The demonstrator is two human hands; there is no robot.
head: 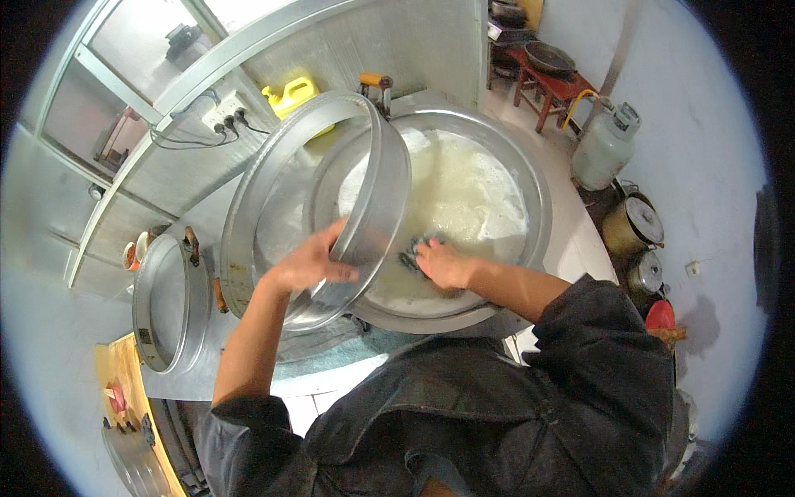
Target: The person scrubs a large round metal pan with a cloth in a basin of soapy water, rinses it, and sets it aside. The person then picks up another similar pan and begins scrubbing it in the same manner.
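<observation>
My left hand (pixel 317 261) grips the near rim of a large round metal steamer tier (pixel 388 186), which stands tilted, partly over a wide metal basin (pixel 537 186). The basin holds cloudy, foamy water (pixel 463 192). Low in the basin, my right hand (pixel 442 264) is closed on a dark scouring pad (pixel 410 256), at the water and close to the tilted tier. A wooden-grip handle (pixel 376 81) shows on the tier's far side, and another (pixel 220 296) by its left edge.
A second steamer tier (pixel 143 310) rests at the left of the metal table (pixel 205 373). A yellow jug (pixel 295 96) and a power strip (pixel 225 112) are behind. To the right stand a gas cylinder (pixel 602 149), lidded pots (pixel 633 220) and a red bench (pixel 553 87).
</observation>
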